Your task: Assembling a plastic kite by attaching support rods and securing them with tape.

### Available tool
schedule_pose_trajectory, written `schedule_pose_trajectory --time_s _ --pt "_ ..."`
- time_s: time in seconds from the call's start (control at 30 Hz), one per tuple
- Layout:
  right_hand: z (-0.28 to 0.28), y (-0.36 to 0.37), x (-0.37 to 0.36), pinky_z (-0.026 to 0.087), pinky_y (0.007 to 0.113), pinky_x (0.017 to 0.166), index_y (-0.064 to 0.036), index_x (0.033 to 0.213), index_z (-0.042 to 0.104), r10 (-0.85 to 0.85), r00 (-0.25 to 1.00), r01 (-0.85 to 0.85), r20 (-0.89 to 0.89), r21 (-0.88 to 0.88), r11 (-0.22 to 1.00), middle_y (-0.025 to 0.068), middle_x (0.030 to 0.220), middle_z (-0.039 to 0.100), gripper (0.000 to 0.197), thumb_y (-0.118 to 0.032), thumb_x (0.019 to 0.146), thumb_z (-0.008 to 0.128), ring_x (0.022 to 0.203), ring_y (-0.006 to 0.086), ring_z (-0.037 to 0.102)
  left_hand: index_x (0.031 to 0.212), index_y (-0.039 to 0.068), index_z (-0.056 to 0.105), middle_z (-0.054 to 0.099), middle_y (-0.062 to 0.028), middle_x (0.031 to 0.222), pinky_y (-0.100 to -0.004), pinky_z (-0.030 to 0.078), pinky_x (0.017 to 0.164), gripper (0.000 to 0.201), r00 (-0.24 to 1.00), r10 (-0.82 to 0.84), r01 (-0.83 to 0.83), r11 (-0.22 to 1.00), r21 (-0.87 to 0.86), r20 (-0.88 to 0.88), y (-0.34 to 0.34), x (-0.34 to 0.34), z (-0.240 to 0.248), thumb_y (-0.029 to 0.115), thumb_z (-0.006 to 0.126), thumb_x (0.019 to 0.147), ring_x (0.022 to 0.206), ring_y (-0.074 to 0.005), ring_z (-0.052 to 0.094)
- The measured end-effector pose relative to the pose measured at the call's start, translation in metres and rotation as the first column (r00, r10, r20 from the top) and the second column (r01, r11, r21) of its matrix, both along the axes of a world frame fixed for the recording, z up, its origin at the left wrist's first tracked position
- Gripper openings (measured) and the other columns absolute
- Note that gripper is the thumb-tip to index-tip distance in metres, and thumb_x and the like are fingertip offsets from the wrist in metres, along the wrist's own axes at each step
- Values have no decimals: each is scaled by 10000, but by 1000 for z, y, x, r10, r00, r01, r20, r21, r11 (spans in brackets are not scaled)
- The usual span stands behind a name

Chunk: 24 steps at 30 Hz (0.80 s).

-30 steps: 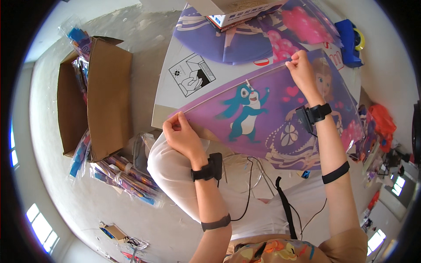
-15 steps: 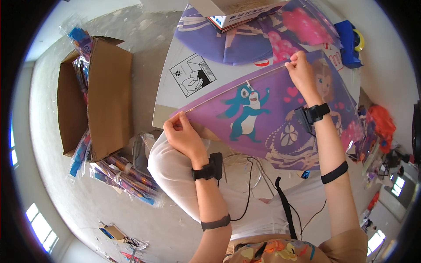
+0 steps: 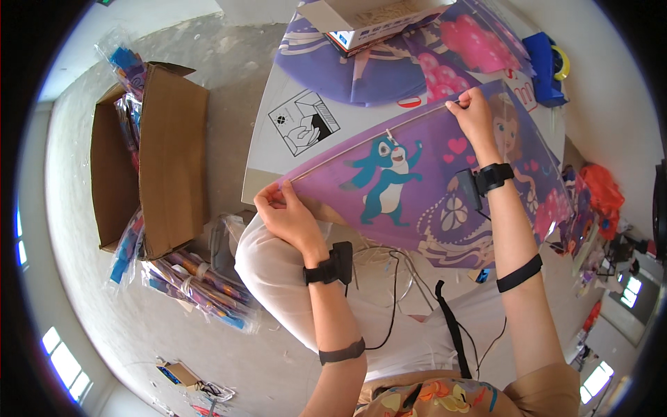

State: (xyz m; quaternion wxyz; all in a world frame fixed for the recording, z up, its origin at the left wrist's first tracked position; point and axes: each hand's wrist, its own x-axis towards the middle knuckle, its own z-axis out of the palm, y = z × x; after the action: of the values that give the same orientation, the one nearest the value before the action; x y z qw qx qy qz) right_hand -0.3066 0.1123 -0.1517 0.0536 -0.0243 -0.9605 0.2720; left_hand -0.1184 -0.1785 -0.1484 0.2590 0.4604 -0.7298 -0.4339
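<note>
A purple triangular kite [image 3: 392, 177], printed with a teal rabbit and a figure in a gown, lies over the front of the table and my lap. Along its far edge runs a thin pale rod [image 3: 340, 153], with a small white piece near its middle. My left hand [image 3: 286, 217] pinches the kite's left corner at the rod's end. Closed fingertips of my right hand [image 3: 474, 119] grip the same edge farther up, around the rod's other end. What lies inside each pinch is mostly hidden. Both wrists carry black strapped devices.
At the back, an open box [image 3: 375, 31] of pale small pieces stands on more printed sheets [image 3: 347, 76]. A blue tape dispenser [image 3: 545, 69] sits far right on the white table [image 3: 267, 153]. Left on the floor are a cardboard box [image 3: 174, 160] and bagged bundles [image 3: 198, 285].
My right hand has shifted slightly left and down along with the kite's far edge. My left hand has moved a touch left, still pinching the corner.
</note>
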Motion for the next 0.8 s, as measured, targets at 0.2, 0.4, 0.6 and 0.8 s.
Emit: schedule_pose_trajectory --time_s 0.2,0.4,0.6,0.8 --pt "-5 8 -5 507 362 735 -14 906 576 -38 995 49 95 -116 992 126 853 653 333 -207 758 804 811 262 642 936 6 588 564 -28 833 -270 463 686 108 999 -7 10 998 68 -40 -3 0 -5 53 672 888 730 -137 515" --pt "-8 12 -9 505 352 736 -21 882 589 -32 991 52 130 -157 986 113 853 655 326 -216 746 810 798 244 636 941 1 587 566 -31 832 -272 466 689 92 999 0 4 997 71 -50 -4 0 -6 50 649 894 733 -139 521" --pt "-2 2 -3 484 285 715 -24 884 590 -35 993 53 116 -148 988 40 829 614 279 -161 772 805 774 142 583 999 12 578 561 -45 898 -291 461 716 113 991 65 -49 990 136 -118 -8 4 7 31 591 888 751 -147 511" --pt "15 -2 6 514 349 748 -20 967 586 -104 984 95 -145 -63 993 115 896 665 304 -215 814 761 843 233 656 1250 -25 531 575 -137 1247 -403 403 1029 410 854 -504 510 764 -395 129 23 4 40 -32 578 843 1194 -321 518"
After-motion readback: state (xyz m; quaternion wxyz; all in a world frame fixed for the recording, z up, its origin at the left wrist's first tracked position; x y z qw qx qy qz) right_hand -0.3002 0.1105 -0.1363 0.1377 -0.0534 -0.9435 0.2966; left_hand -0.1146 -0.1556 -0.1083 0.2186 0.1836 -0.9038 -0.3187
